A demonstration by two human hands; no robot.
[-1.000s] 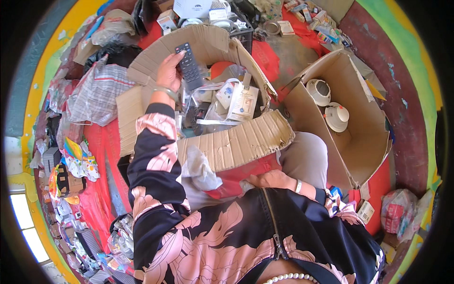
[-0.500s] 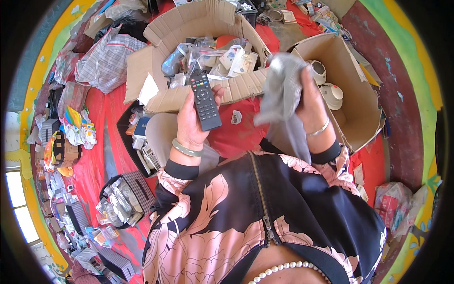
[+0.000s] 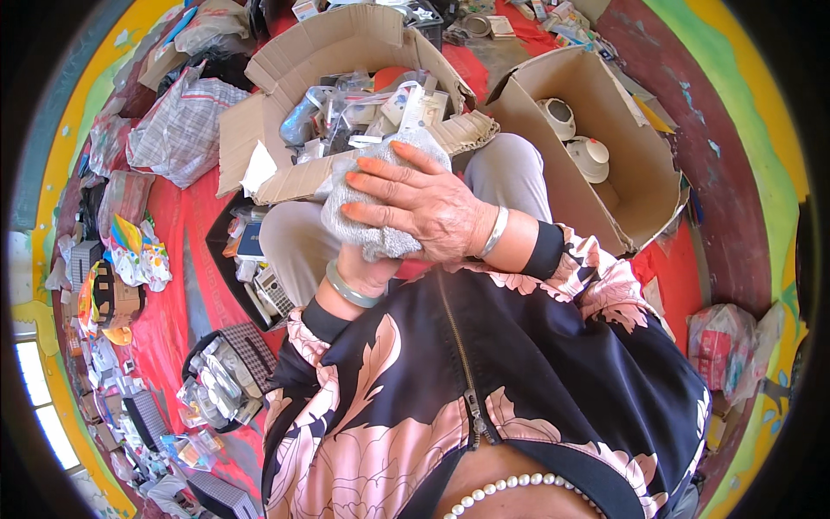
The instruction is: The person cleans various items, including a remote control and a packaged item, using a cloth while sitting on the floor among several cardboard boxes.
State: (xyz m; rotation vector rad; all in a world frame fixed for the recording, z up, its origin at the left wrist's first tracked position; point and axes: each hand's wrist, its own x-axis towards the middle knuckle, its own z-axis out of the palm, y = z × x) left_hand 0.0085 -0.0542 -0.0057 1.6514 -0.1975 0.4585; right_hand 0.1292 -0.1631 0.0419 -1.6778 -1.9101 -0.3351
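Observation:
A grey cloth point(image 3: 372, 242) lies bunched over the remote control, which it hides from view. My right hand point(image 3: 445, 208) presses on top of the cloth, its fingers spread a little and pointing left. Underneath, my left hand point(image 3: 367, 270) supports the bundle; only its heel and wrist show, and its fingers are covered. Both hands are in front of my chest, above my bent knees. Just beyond the cloth stands an open cardboard box point(image 3: 324, 48) filled with small packets, bags and boxed goods.
To the right, a second cardboard box point(image 3: 635, 130) holds two white rounded objects point(image 3: 590, 160). By my left knee sits a dark box point(image 3: 226, 232) of small devices. A checked bag point(image 3: 177, 130) and a patterned basket point(image 3: 246, 346) of items stand on the red floor covering at left.
My right hand has brought the cloth left and laid it over the black remote control in my left hand. The remote control, visible before, is now covered.

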